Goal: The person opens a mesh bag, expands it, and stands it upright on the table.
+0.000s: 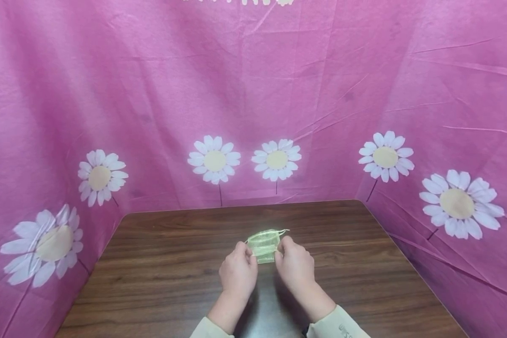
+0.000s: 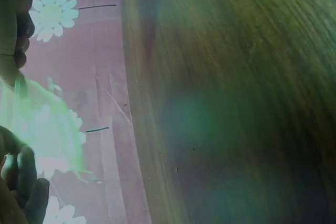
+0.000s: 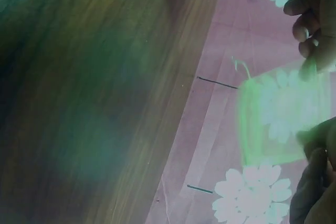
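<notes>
A small sheer yellow-green organza pouch (image 1: 264,246) hangs between my two hands, above the wooden table. My left hand (image 1: 239,270) pinches its left side with thumb and curled fingers. On the opposite side my right hand (image 1: 295,263) pinches it near the edge. A thin drawstring cord (image 1: 283,231) sticks out at the pouch's upper right corner. Seen from the left wrist, the pouch (image 2: 50,129) is bright and see-through, with the cloth's flowers showing behind it. The right wrist view shows the pouch (image 3: 283,111) spread flat between the fingers of both hands.
The dark brown wooden table (image 1: 160,263) lies beneath my hands. A pink cloth (image 1: 236,94) with printed white daisies stands round its back and both sides. Pale sleeves (image 1: 335,324) cover my forearms.
</notes>
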Tool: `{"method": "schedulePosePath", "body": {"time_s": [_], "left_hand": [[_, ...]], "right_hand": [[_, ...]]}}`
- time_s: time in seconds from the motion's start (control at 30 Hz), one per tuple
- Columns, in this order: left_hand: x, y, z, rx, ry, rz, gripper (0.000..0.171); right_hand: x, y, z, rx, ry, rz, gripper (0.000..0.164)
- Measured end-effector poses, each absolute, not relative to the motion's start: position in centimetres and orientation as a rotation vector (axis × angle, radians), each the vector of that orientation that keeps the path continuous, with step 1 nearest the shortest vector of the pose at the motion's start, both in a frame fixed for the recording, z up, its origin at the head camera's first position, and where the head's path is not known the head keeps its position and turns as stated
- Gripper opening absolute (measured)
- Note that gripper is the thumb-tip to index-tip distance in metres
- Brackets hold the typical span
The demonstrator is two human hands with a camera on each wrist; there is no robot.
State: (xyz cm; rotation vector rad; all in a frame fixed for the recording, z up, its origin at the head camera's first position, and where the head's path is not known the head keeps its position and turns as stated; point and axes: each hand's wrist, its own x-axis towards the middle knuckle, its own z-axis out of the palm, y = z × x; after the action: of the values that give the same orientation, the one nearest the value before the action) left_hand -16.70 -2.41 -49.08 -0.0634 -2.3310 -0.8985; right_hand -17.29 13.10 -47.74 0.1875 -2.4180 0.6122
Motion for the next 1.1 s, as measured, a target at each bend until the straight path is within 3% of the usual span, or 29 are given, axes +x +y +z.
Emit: {"method": "schedulePosePath", "body": {"time_s": [0.27,0.77,1.03,1.1], "left_hand": [[-16.9,-2.3,-49.2,-0.066,-2.228,-0.945,0.020],[-17.0,-2.5,-49.6,-0.108,-2.059,-0.971,0.019],[-17.5,-3.0,-49.7,-0.193,-1.940,-0.888,0.019],[-17.5,-3.1,-49.8,-0.210,-1.920,-0.876,0.020]], "right_hand": [[-17.4,12.9,-49.0,0.348,-2.186,0.473,0.020],[-17.4,13.1,-49.2,0.404,-2.054,0.429,0.023],[-17.2,14.1,-48.1,0.536,-2.217,0.742,0.041],[-17.6,14.5,-47.6,0.527,-2.191,0.805,0.037]]}}
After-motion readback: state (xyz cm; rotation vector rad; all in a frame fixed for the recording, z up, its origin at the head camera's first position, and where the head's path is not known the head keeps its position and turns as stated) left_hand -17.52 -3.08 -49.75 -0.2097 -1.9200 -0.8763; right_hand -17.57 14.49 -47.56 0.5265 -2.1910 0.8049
